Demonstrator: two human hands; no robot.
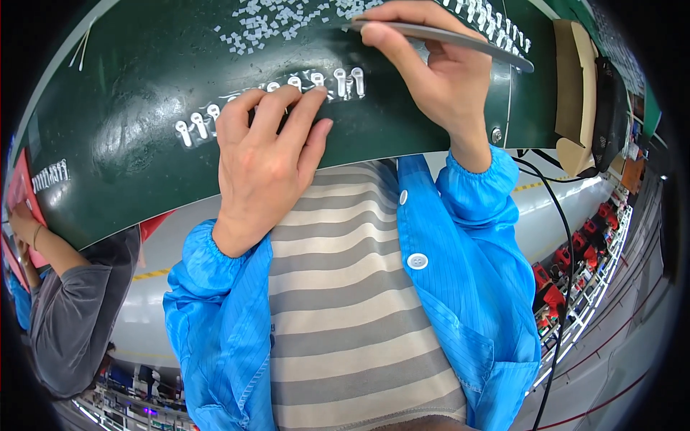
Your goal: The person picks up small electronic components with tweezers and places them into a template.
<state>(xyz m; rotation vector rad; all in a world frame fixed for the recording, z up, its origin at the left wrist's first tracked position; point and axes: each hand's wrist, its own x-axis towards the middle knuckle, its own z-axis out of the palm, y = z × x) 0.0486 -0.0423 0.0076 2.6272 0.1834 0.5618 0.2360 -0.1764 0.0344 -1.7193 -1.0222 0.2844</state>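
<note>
My right hand [445,72] is closed around a pair of grey tweezers [460,39], whose tip points left toward a scatter of small pale square pieces [277,21] at the far side. My left hand [269,147] lies palm down with fingers spread, its fingertips on a row of small white key-shaped parts [340,82]. The row runs slantwise across the green table [402,122], on what looks like clear film. Several parts in the middle of the row are hidden by my fingers. Whether the tweezers' tip holds a piece cannot be made out.
More white parts [496,25] lie at the far right, and another group [50,176] at the left. Thin white sticks [85,49] rest at the far left. An open cardboard box [571,86] stands at the right, above a black cable [564,237]. A co-worker's arm [54,248] reaches in at the left.
</note>
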